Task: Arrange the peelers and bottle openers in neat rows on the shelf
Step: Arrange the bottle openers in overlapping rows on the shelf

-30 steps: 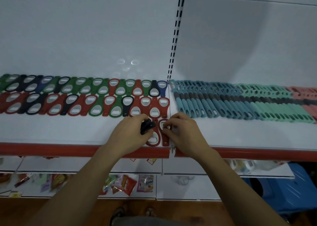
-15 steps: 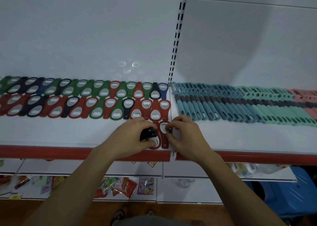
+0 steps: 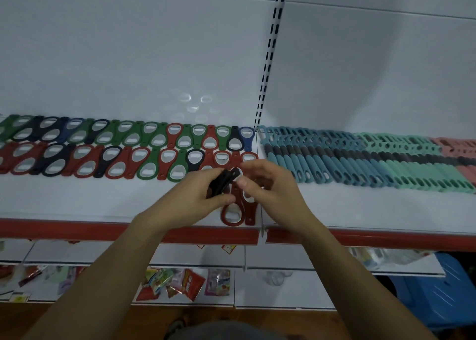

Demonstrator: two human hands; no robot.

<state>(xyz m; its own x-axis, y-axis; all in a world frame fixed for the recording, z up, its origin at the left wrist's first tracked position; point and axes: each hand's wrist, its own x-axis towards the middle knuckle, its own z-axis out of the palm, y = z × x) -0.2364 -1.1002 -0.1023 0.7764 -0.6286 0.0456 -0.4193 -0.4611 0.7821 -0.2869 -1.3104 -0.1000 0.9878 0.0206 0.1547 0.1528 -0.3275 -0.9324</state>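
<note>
Black bottle openers (image 3: 221, 183) are gripped in the left hand (image 3: 195, 195) over the shelf (image 3: 77, 203) front; the right hand (image 3: 270, 187) pinches the top one. Lay it flat beside the red openers (image 3: 249, 217).

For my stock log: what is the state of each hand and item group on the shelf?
left hand: grips black bottle openers, raised
right hand: pinches their head end
two red openers: flat near the front edge
bottle opener rows: two, lying flat
peelers: flat, side by side
</note>
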